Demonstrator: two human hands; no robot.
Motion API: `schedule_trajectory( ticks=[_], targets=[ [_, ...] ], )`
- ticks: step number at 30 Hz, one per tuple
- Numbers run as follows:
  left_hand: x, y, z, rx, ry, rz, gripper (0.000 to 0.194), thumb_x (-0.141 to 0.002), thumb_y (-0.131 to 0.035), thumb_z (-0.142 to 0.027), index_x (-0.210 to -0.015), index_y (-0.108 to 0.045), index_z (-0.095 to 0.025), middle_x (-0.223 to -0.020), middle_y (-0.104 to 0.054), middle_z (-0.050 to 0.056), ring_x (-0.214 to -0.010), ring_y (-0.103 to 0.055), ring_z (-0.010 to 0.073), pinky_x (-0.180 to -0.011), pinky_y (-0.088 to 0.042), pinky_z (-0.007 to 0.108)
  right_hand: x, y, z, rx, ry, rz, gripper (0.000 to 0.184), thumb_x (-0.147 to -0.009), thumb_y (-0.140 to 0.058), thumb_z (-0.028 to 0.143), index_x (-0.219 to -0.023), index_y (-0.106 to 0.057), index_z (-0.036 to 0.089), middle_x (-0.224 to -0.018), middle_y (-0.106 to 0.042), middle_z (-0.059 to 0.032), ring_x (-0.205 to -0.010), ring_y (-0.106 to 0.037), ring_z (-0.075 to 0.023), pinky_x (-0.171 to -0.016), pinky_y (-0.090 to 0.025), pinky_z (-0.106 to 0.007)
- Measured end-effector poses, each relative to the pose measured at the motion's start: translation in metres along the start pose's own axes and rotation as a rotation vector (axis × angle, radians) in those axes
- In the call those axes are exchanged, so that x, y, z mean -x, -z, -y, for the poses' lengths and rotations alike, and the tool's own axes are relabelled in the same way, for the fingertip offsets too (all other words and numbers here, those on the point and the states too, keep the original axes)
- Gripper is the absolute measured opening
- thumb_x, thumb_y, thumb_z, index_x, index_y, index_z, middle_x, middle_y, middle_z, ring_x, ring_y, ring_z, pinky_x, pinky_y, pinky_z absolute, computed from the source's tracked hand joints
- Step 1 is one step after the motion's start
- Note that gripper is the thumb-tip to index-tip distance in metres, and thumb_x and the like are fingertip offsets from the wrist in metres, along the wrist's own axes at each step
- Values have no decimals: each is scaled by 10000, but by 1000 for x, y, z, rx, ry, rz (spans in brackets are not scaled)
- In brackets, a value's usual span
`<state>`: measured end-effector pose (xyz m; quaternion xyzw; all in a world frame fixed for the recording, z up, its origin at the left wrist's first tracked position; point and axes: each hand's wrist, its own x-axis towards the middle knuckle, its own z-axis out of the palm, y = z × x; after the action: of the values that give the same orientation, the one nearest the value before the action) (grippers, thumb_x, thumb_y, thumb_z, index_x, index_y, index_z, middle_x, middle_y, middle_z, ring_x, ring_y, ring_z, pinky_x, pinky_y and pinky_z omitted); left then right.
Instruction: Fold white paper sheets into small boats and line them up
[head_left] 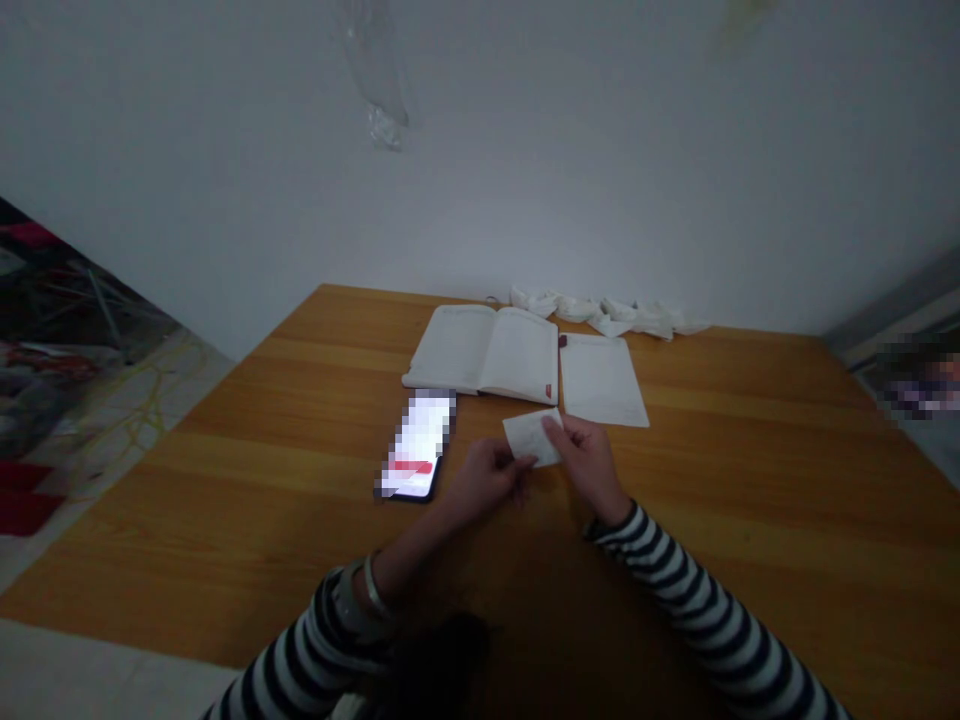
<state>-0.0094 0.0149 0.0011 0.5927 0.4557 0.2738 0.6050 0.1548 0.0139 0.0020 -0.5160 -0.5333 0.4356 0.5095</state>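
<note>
A small white piece of paper (531,438) is held above the table between both hands. My left hand (484,478) pinches its lower edge, and my right hand (589,458) grips the right side with the thumb on top. Just beyond the paper lies an open notebook (487,350) with pale pages. To the right of the notebook is a loose white sheet (602,378). A phone (416,445) with a lit screen lies flat, left of my left hand.
Crumpled white tissue-like strips (607,312) lie along the back of the wooden table (285,460), against the wall. A clear plastic bag (382,90) hangs on the wall. Beyond the table's left edge are a red item (30,497) and yellow cord on the floor.
</note>
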Motion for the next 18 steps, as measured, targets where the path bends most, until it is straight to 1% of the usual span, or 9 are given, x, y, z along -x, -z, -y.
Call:
schedule_trajectory(
  ticks=[2,3,7,8,11,12,15,16,18],
  targets=[
    [0,0,1,34,16,27,381,-798,-655,-483,-662,-600,-131,-519,-636,31,-409,-585,131,-428,-450,209,-1,1,2,-23,-19,44,407,-785,-667,538,-647,-639,156,-586,-583,1,-529,-492,-127,-492,-386,-236],
    [0,-1,2,54,24,49,390,-793,-661,-495,-669,-603,-130,-520,-637,31,-412,-588,131,-430,-456,210,-1,1,2,-28,-32,37,412,-776,-675,541,-632,-628,158,-569,-567,8,-516,-480,-122,-485,-380,-234],
    [0,-3,6,98,45,107,420,-790,-662,-525,-648,-594,-135,-508,-630,26,-410,-579,125,-432,-468,213,-2,3,1,-13,-33,-86,494,-836,-604,559,-538,-527,172,-493,-441,37,-461,-382,-93,-440,-304,-221],
    [0,-3,6,98,49,109,422,-788,-663,-530,-651,-595,-136,-508,-630,25,-409,-578,126,-430,-466,213,-2,3,0,-10,-31,-101,501,-846,-592,562,-539,-523,172,-498,-446,34,-464,-388,-94,-440,-306,-222],
    [-1,-2,8,101,61,132,430,-778,-669,-543,-666,-591,-135,-513,-632,30,-408,-581,130,-421,-459,215,-1,3,-1,-25,-42,-60,489,-859,-574,573,-588,-576,166,-547,-529,10,-501,-471,-116,-469,-372,-233],
    [-2,-2,9,102,61,144,429,-779,-668,-542,-668,-589,-135,-516,-633,32,-408,-580,129,-420,-458,215,-1,3,-1,-27,-46,-64,500,-866,-561,581,-587,-581,166,-544,-535,8,-495,-476,-118,-468,-377,-235],
    [-2,-2,12,91,52,152,414,-803,-645,-524,-668,-581,-138,-530,-633,33,-416,-580,128,-435,-466,218,0,1,1,1,-41,-159,577,-888,-496,615,-525,-564,172,-463,-479,20,-426,-415,-106,-417,-327,-234],
    [-2,-2,13,77,50,141,405,-813,-633,-514,-671,-580,-139,-535,-634,33,-420,-581,129,-442,-468,221,-1,1,2,5,-34,-160,593,-894,-474,624,-531,-588,169,-457,-488,15,-419,-418,-108,-412,-326,-236],
    [-1,-2,12,20,44,105,377,-837,-604,-483,-681,-583,-140,-540,-631,29,-429,-582,134,-454,-465,224,-3,4,4,1,-26,-62,555,-876,-509,619,-627,-688,157,-511,-586,-11,-458,-496,-127,-440,-379,-241]
  ],
)
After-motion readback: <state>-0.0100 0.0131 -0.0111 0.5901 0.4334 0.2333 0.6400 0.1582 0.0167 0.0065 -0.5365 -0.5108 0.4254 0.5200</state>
